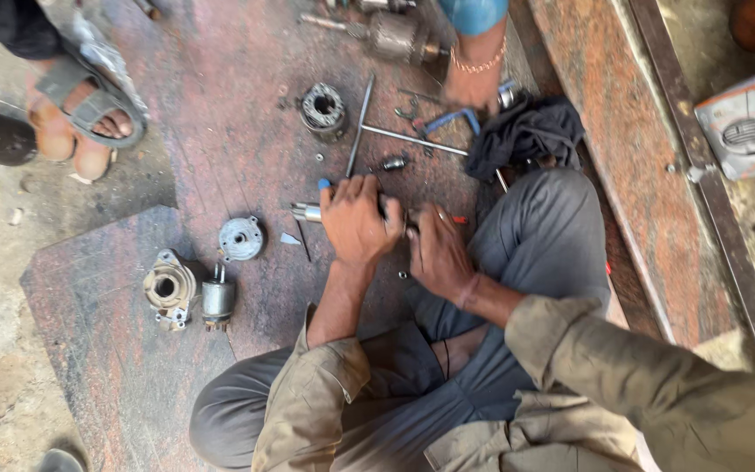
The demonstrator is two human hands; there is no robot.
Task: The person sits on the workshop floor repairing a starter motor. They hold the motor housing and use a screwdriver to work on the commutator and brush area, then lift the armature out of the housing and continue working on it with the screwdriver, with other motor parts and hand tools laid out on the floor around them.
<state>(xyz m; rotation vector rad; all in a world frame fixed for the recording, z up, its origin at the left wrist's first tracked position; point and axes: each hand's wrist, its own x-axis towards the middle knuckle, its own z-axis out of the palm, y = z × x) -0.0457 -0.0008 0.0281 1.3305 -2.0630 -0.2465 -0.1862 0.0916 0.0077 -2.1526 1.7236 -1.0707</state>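
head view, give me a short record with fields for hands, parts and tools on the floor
left hand: left hand closed over a blue-tipped tool, beside a small metal cylinder
right hand: right hand pressed on a part that it hides
parts left: motor housing, solenoid, round end cover
parts above: stator ring, armature
tools: T-handle wrench, dark rag
other person: hand wearing a bracelet, sandalled foot

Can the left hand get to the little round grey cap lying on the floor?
Probably yes. The left hand is wrapped around a tool, but the floor between it and the round grey cap looks bare, so nothing seems to block the way, though the hand is busy now.
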